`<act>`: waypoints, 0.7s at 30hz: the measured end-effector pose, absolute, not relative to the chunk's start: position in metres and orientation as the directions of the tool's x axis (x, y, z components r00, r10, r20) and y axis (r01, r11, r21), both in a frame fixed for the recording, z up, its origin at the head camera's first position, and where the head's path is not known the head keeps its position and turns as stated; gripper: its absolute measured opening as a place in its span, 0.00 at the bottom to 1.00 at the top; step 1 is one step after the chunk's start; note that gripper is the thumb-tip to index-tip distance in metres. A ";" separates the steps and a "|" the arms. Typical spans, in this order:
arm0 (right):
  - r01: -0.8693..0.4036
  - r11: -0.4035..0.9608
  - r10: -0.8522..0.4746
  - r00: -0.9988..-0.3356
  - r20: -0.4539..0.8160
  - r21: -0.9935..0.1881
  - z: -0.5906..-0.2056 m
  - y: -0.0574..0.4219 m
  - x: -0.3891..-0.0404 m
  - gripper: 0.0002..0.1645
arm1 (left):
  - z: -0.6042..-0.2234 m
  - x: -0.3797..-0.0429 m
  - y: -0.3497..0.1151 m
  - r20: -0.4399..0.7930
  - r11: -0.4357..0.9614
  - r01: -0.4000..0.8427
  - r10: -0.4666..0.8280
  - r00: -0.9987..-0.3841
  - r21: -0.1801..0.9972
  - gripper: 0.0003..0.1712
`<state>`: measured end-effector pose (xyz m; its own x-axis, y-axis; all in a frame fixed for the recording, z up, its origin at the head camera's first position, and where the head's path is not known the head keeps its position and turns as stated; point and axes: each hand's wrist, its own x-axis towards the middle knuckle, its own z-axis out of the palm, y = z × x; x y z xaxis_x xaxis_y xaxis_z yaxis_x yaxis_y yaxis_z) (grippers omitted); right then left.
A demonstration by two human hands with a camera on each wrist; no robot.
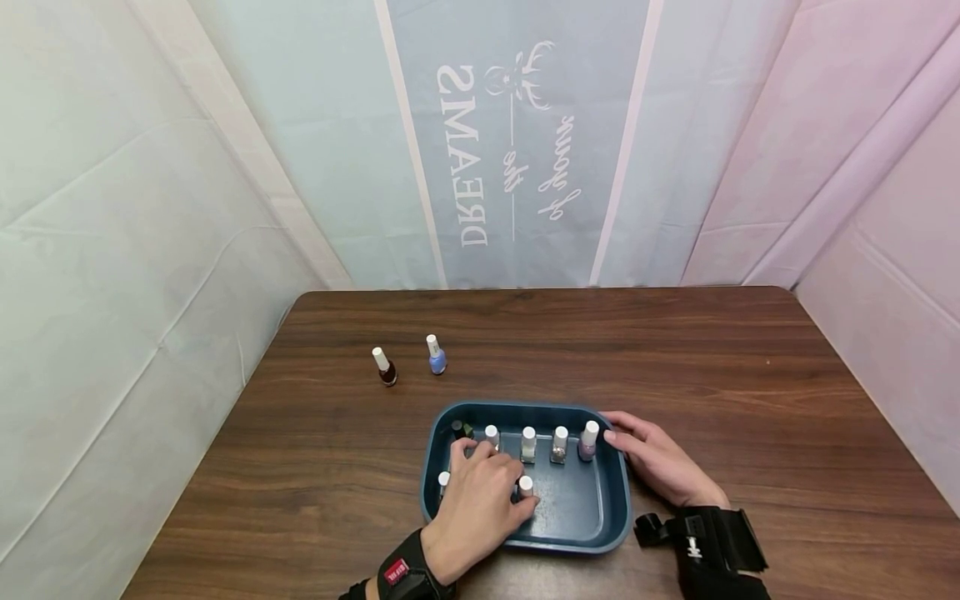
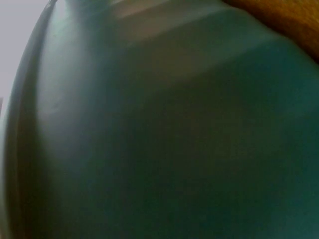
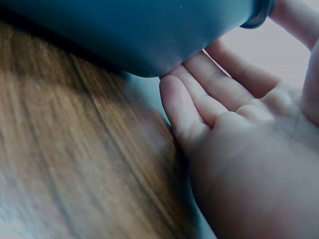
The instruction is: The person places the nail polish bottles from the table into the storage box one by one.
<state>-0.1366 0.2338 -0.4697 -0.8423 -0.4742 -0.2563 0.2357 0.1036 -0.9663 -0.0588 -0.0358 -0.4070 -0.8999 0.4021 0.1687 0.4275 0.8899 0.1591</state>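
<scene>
A blue rectangular tray [image 1: 577,546] holds several nail polish bottles with mostly white caps. My left hand [image 1: 480,492] reaches over its near left part, fingers bent down. Between its thumb and index finger it pinches a white-capped nail polish bottle [image 1: 526,487], whose lower part is hidden. Another white cap [image 1: 444,479] shows left of this hand. My right hand [image 1: 663,458] holds the tray's far right corner, thumb at the rim. In the right wrist view, its fingers [image 3: 214,82] lie against the outer wall. Blurred tray surface [image 2: 149,124] fills most of the left wrist view.
Outside the tray, a dark nail polish bottle [image 1: 386,371] and a blue one [image 1: 437,360] lie or stand on the brown wooden table [image 1: 712,358]. Along the tray's far side runs a row with a lilac bottle [image 1: 588,442] at its right end. Fabric curtains surround the table.
</scene>
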 end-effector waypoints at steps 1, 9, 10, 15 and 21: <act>0.232 0.104 -0.476 -0.842 -0.253 -0.967 -0.470 0.234 -0.137 0.29 | -0.407 -0.059 -0.036 0.168 0.890 0.427 0.402 -0.900 0.158 0.13; 0.213 0.077 -0.494 -0.840 -0.223 -0.974 -0.469 0.234 -0.135 0.29 | -0.406 -0.058 -0.036 0.172 0.893 0.426 0.400 -0.900 0.148 0.12; 0.208 0.074 -0.497 -0.840 -0.217 -0.975 -0.470 0.234 -0.135 0.29 | -0.406 -0.058 -0.036 0.173 0.892 0.427 0.401 -0.899 0.147 0.12; 0.196 0.063 -0.499 -0.843 -0.201 -0.978 -0.470 0.234 -0.135 0.28 | -0.406 -0.058 -0.036 0.169 0.892 0.426 0.401 -0.900 0.150 0.12; 0.189 0.064 -0.494 -0.847 -0.195 -0.980 -0.469 0.232 -0.135 0.29 | -0.406 -0.058 -0.036 0.157 0.894 0.422 0.400 -0.903 0.149 0.13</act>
